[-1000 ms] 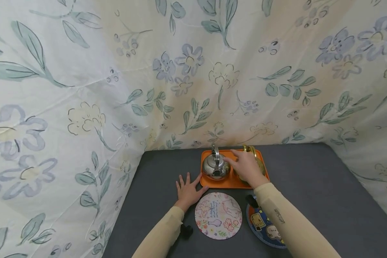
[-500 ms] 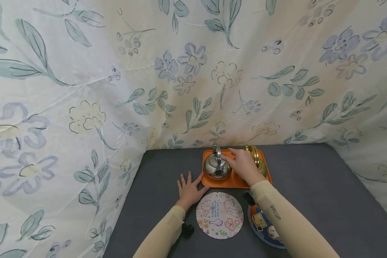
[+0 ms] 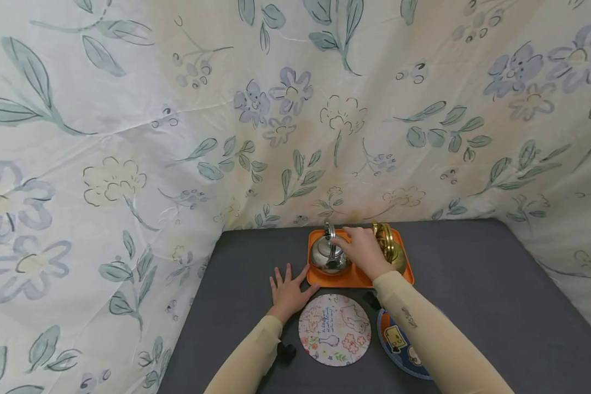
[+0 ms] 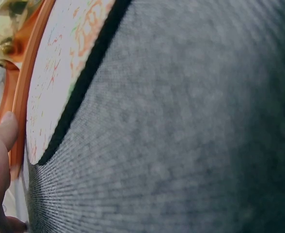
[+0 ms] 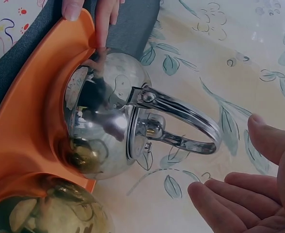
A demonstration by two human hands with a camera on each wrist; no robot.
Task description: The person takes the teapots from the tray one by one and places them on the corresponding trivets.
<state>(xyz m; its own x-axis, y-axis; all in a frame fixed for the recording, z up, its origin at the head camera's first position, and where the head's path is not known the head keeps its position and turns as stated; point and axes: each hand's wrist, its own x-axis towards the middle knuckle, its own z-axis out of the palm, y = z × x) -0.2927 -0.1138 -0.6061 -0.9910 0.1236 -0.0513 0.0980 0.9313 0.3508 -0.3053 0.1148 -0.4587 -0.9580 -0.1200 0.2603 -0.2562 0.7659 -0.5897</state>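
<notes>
A shiny silver kettle (image 3: 326, 258) with an upright loop handle stands at the left of an orange tray (image 3: 354, 281). My right hand (image 3: 365, 250) hovers just right of that handle. In the right wrist view its thumb and fingers (image 5: 229, 199) are spread apart, with a gap between them and the handle. A gold kettle (image 3: 399, 257) stands on the tray's right side, partly hidden by the hand. My left hand (image 3: 288, 294) lies with fingers spread at the tray's front left corner. Its thumb (image 4: 7, 127) is at the tray's rim in the left wrist view.
In front of the tray lies a round mat (image 3: 335, 330) with pink flower drawings. A round blue mat (image 3: 399, 350) with cartoon figures is partly under the right sleeve. A floral cloth (image 3: 295, 109) hangs behind the dark grey table (image 3: 473, 284).
My right hand has shifted left, away from the gold kettle and closer to the silver kettle's handle. More of the gold kettle shows. The left hand stays at the tray corner.
</notes>
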